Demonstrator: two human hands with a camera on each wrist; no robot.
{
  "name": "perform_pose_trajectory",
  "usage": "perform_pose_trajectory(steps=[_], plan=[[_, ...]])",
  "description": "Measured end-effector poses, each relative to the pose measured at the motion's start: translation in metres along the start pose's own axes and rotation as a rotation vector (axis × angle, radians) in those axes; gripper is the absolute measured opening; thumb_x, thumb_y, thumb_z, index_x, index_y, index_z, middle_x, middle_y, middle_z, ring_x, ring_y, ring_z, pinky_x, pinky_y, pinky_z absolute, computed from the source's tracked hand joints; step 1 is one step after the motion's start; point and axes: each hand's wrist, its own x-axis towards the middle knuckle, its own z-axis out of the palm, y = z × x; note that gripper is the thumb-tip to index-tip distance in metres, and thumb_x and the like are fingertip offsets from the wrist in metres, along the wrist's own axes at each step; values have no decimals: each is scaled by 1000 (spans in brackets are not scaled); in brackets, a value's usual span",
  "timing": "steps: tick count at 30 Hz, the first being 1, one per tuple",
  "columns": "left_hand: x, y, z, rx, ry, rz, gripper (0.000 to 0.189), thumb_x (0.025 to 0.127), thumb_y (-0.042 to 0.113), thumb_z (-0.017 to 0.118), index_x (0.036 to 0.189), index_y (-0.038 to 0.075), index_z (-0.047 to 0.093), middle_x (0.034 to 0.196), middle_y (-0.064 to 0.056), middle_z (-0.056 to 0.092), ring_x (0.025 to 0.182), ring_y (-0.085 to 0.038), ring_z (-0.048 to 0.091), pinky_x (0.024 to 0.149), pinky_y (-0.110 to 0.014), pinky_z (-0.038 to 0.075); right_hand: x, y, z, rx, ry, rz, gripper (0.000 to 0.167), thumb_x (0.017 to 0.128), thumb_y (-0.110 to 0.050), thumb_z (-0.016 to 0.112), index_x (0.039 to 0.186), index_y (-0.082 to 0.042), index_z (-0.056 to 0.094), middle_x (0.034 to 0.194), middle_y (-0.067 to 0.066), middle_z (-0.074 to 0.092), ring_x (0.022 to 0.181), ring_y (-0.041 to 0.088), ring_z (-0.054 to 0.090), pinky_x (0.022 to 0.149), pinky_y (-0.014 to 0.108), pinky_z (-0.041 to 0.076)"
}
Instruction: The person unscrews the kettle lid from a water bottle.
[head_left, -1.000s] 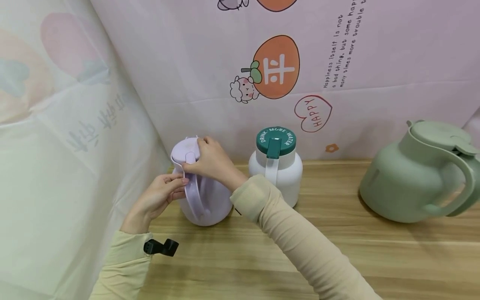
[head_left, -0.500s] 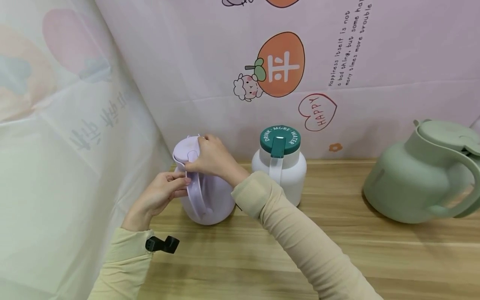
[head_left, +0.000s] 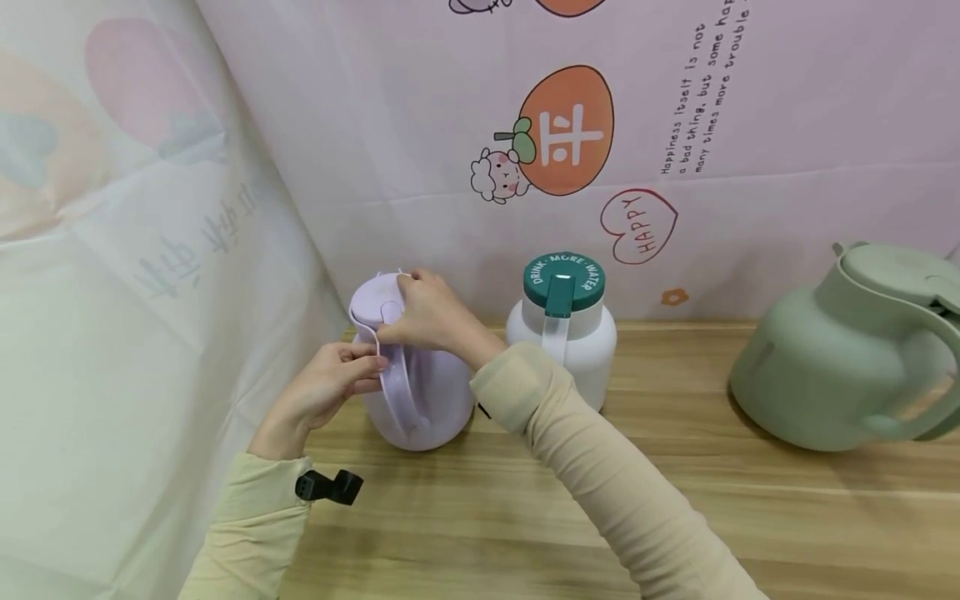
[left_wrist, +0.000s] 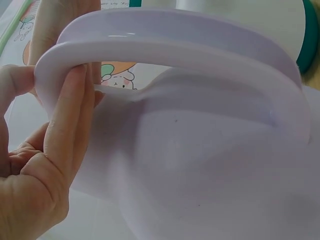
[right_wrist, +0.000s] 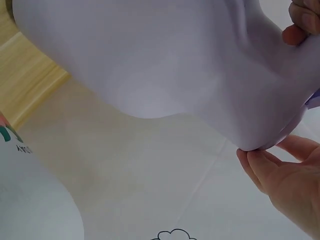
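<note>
Left hand (head_left: 328, 387) pinches the upper handle (head_left: 401, 392) of the lilac jug (head_left: 450, 400), apparently steadying it. Right hand (head_left: 435, 315) grips at the lid (head_left: 373, 298) edge, likely for purchase.

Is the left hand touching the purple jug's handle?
Touching. The left wrist view shows the left hand pinching the purple handle, thumb on one side, fingers on the other.

Lilac jug (head_left: 442, 396) looks like smooth matt plastic, bit of shine on the handle (left_wrist: 165, 26). Sage jug (head_left: 810, 367) has that same matt plastic look, green lid (head_left: 562, 287) is kinda glossy, surface (head_left: 420, 525) is smooth wood-grain, backdrop (head_left: 375, 125) creased and cloth-like.
</note>
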Motion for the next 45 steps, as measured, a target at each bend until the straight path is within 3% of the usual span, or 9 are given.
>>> perform_pose_trajectory(steps=[8,17,24,29,33,37,41,45], plan=[[1,4,0,21,-11,-19,14,93,-1,47,101,-5,58,89,5,59,83,-2,62,80,-19,57,3,5,-3,59,-44,-3,82,76,-31,70,144,1,37,147,20,39,130,29,43,106,41,44],[-2,0,-4,8,-17,-21,18,92,-1,48,86,8,61,82,6,57,78,-2,61,78,-19,57,12,10,-8,99,-133,-39,84,75,-28,71,146,-1,36,150,18,37,136,29,39,112,39,39],[-4,-4,-6,-87,-47,-31,18,94,0,49,89,11,62,81,7,59,77,-1,62,77,-19,57,15,15,-10,201,-211,-14,81,79,-21,64,149,-2,29,156,16,27,139,27,34,113,38,36],[-3,-7,-9,-144,-85,-52,14,98,6,47,96,11,60,84,8,64,79,-2,65,78,-20,57,10,7,-4,166,-142,27,83,82,-34,67,149,-4,29,154,17,28,141,30,30,115,42,33],[-1,-7,-9,-103,-76,-74,17,102,18,44,100,10,59,89,7,69,86,-5,67,80,-21,57,5,-3,4,66,-17,82,87,80,-54,70,146,-8,37,145,16,40,131,28,38,106,39,42],[1,-8,-7,-68,-50,-76,21,103,23,43,101,12,60,90,6,70,88,-6,68,82,-22,57,4,-5,7,8,65,111,84,78,-56,71,143,-10,44,139,13,47,126,25,42,102,36,45],[2,-9,-4,-83,-23,-53,23,103,22,43,95,15,63,87,8,70,85,-4,67,80,-20,57,3,-2,4,19,78,85,79,79,-51,73,140,-8,47,139,13,49,129,27,43,105,37,43],[1,-11,-2,-95,-2,-36,28,103,20,43,89,17,66,83,8,71,81,-3,67,77,-19,57,5,1,1,39,32,52,80,80,-49,73,142,-7,45,141,15,48,131,29,41,109,39,40]])
